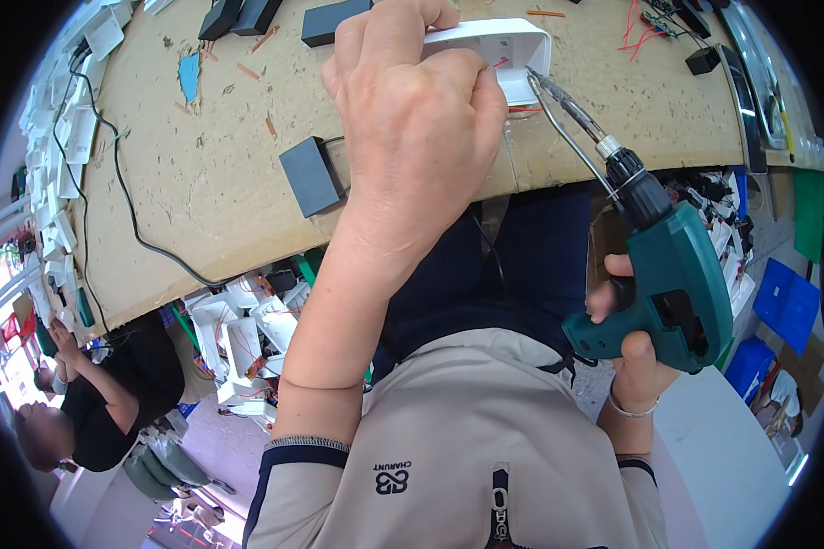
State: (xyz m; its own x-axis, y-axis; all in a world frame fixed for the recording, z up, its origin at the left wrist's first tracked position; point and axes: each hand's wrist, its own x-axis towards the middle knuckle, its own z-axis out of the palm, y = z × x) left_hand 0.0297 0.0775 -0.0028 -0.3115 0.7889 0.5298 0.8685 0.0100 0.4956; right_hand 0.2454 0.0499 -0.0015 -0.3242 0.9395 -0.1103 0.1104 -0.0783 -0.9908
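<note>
- Left hand (421,119): closed on a white plastic housing (525,44), its back toward the viewer and hiding the housing's left part.
- Right hand (648,371): apart from the left, wrapped around a green soldering gun (682,274), whose slim metal tip (579,112) points into the housing; contact cannot be told.
- The housing, just beyond the left hand's fingers, is a shallow open shell with rounded corners and smooth walls; a small reddish bit shows inside, and a red wire (525,110) shows at its near side.
- Left of the left wrist: a dark grey box (311,177) with a lead; another dark box (325,23) lies just beyond that hand.
- Farther left across the worn tabletop (220,156): a blue patch (189,76), a black cord (124,174) and piled white casings (82,137).
- Beyond the right hand: a circuit board (659,23) with red wires.
- Beside the left forearm, below the table edge: a heap of white parts (238,339) with wires; its container is unclear.
- Far left: another person (110,393).
</note>
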